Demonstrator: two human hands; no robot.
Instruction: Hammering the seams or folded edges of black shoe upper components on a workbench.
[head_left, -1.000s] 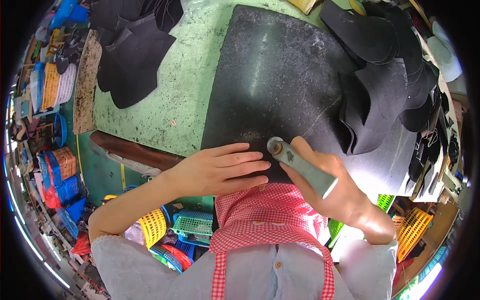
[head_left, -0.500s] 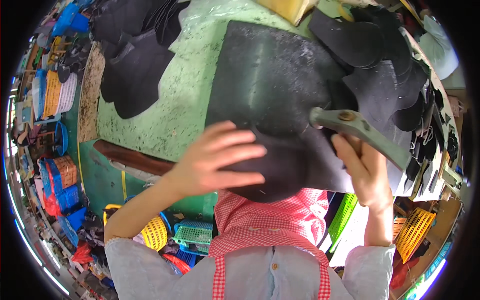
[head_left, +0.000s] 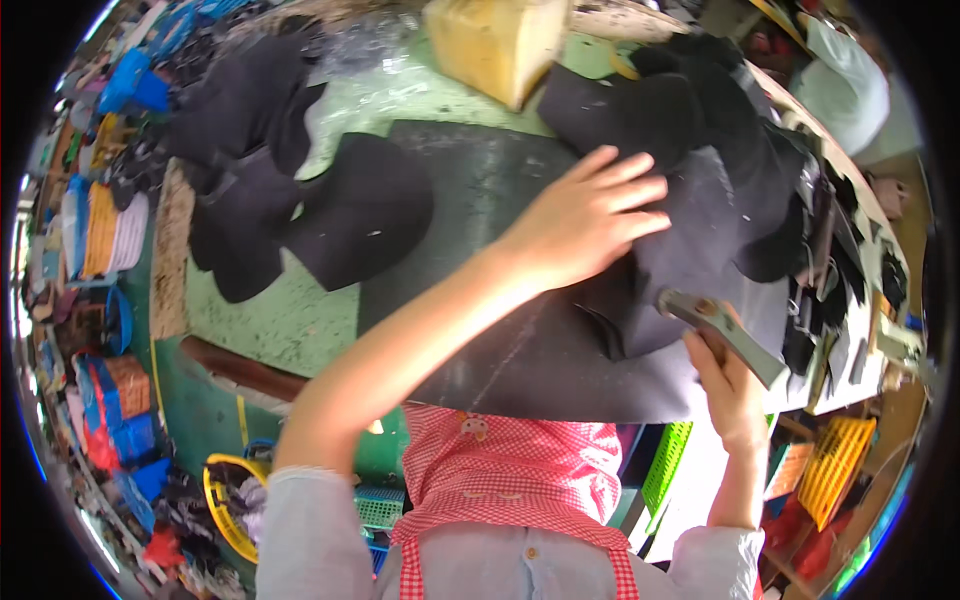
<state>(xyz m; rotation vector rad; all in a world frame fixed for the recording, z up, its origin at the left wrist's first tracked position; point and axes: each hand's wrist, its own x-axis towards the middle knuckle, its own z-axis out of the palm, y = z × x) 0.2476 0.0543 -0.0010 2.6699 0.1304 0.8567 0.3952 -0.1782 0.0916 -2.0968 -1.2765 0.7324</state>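
My right hand is wrapped round a hammer, whose grey metal head shows above the fist; its handle is hidden. Stretched across the worktable, my left hand is open with its fingers spread. It hovers over or touches the black cut pieces at the right; which of the two I cannot tell. Under both arms lies a large dark board with scuffs on its surface. One rounded black piece rests across the board's left edge, beside a pile of similar black pieces.
A yellowish block stands at the back of the green tabletop. Clear plastic lies beside it. A brown strip runs along the left front edge. Yellow baskets and a green basket stand below the table.
My left hand has moved from the board's near edge to the pieces at the right. A rounded black piece now lies at the board's left. The hammer stays in my right hand.
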